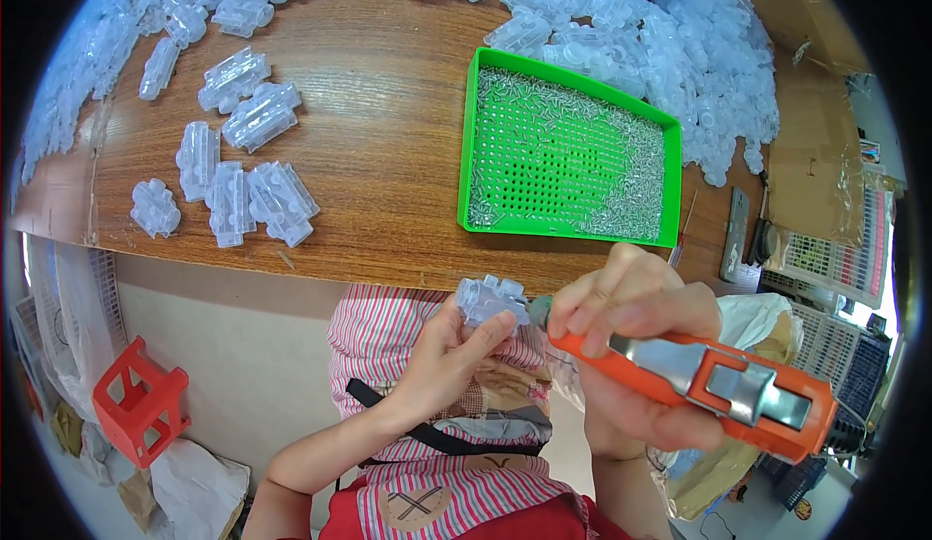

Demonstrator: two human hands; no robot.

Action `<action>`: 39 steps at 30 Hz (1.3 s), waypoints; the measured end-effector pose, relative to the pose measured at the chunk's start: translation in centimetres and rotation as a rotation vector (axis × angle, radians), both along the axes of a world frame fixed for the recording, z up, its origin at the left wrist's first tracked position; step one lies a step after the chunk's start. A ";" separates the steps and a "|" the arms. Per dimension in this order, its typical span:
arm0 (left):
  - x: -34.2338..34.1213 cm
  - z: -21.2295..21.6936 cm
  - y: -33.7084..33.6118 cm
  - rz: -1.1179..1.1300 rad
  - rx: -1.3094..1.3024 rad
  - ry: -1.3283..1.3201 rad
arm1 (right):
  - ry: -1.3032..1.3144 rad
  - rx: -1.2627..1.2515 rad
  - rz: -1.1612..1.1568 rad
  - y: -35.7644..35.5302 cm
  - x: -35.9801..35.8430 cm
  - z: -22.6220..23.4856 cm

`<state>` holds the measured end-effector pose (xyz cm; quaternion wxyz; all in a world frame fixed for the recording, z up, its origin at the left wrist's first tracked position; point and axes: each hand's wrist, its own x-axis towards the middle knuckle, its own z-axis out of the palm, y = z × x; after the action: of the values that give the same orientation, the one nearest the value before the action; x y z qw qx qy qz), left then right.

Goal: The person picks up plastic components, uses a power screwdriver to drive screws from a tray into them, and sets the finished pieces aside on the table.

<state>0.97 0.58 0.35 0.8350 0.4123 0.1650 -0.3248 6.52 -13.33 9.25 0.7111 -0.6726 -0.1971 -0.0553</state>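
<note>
Near the tray (pixel 568 236), the left hand (pixel 445 351) pinches a clear part (pixel 488 300) between fingers; the right hand (pixel 662 312) wraps around an orange tool (pixel 715 370).

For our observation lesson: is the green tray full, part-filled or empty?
Part-filled: in the green tray, small metal pieces lie thickest along the right side, while perforated floor shows near the middle.
</note>
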 end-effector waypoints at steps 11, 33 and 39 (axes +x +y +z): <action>-0.1 -0.3 0.0 0.010 0.031 -0.064 | 0.101 0.048 0.030 0.8 -0.8 -2.5; 0.6 0.6 2.0 -0.270 0.017 -0.048 | 0.009 0.297 -0.267 -2.1 5.3 -3.0; 0.2 0.0 1.7 -0.233 0.085 -0.099 | -0.009 0.087 -0.266 -1.4 5.5 -3.8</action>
<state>1.16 2.26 0.31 0.7805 0.4792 0.0881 -0.3916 12.04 -14.68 5.40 0.7251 -0.6610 -0.1069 -0.1608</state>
